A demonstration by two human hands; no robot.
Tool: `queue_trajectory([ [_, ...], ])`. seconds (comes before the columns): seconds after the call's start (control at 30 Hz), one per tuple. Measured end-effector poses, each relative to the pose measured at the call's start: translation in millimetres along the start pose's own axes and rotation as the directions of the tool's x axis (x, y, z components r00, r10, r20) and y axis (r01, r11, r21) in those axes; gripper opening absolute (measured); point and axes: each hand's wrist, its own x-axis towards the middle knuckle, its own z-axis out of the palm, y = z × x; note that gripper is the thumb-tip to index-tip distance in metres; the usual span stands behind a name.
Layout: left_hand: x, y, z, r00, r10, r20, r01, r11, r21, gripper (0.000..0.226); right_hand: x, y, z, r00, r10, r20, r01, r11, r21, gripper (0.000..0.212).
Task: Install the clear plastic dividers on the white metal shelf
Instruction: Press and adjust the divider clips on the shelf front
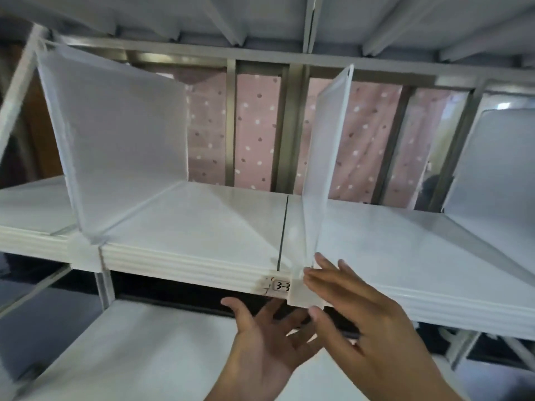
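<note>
A white metal shelf (pixel 202 224) runs across the view at chest height. Two clear plastic dividers stand upright on it: a left divider (pixel 121 140) clipped over the front lip, and a middle divider (pixel 327 157) whose front clip (pixel 301 287) hangs over the lip beside a "3-3" label (pixel 280 285). My right hand (pixel 373 328) is spread open, fingertips touching that clip from the right. My left hand (pixel 260 342) is palm-up and open just below the clip, under the shelf edge. Neither hand holds anything.
A third translucent panel (pixel 492 169) stands at the far right of the shelf. A lower white shelf (pixel 144 342) lies beneath, with another divider (pixel 104 287) on it. Metal uprights and a pink dotted curtain (pixel 257 131) sit behind. Another shelf's underside is overhead.
</note>
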Motion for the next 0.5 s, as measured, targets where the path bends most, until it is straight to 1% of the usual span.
queue_trajectory([
  [0.03,2.4,-1.5,5.4,0.999,-0.030,0.041,0.030,0.999,-0.010,0.135,-5.1,10.1,-8.8,0.999,0.019,-0.033,-0.020,0.999,-0.028,0.035],
  [0.07,4.2,-0.5,9.4,0.999,-0.051,-0.001,0.051,0.998,-0.026,0.139,-6.6,20.0,-16.7,0.998,0.054,-0.043,-0.056,0.997,-0.054,0.035],
  [0.1,5.8,-2.8,14.3,0.998,-0.061,-0.004,0.060,0.997,-0.039,0.142,-6.2,30.4,-23.6,0.993,0.115,-0.021,-0.116,0.990,-0.082,0.037],
  [0.17,7.9,-4.8,21.3,0.997,-0.078,-0.028,0.077,0.996,-0.047,0.145,1.1,49.6,-30.3,0.964,0.247,0.102,-0.226,0.958,-0.177,0.056],
  [0.23,9.8,-4.0,27.1,0.994,-0.067,-0.083,0.063,0.997,-0.049,0.145,12.1,67.8,-28.5,0.908,0.334,0.253,-0.274,0.930,-0.243,0.075],
  [0.3,10.3,-4.8,30.8,0.992,-0.074,-0.103,0.068,0.996,-0.060,0.145,25.5,80.2,-24.0,0.858,0.359,0.367,-0.274,0.925,-0.263,0.083],
  [0.37,10.5,-4.3,30.5,0.990,-0.071,-0.121,0.065,0.997,-0.045,0.144,38.6,88.2,-19.5,0.813,0.341,0.472,-0.225,0.931,-0.286,0.086],
  [0.43,10.8,-3.5,28.0,0.990,-0.080,-0.115,0.074,0.996,-0.052,0.142,49.5,92.6,-16.1,0.753,0.317,0.576,-0.155,0.937,-0.313,0.084],
  [0.5,12.2,-2.1,25.7,0.991,-0.074,-0.110,0.067,0.995,-0.069,0.138,55.6,94.9,-15.7,0.722,0.307,0.621,-0.098,0.933,-0.347,0.081],
])
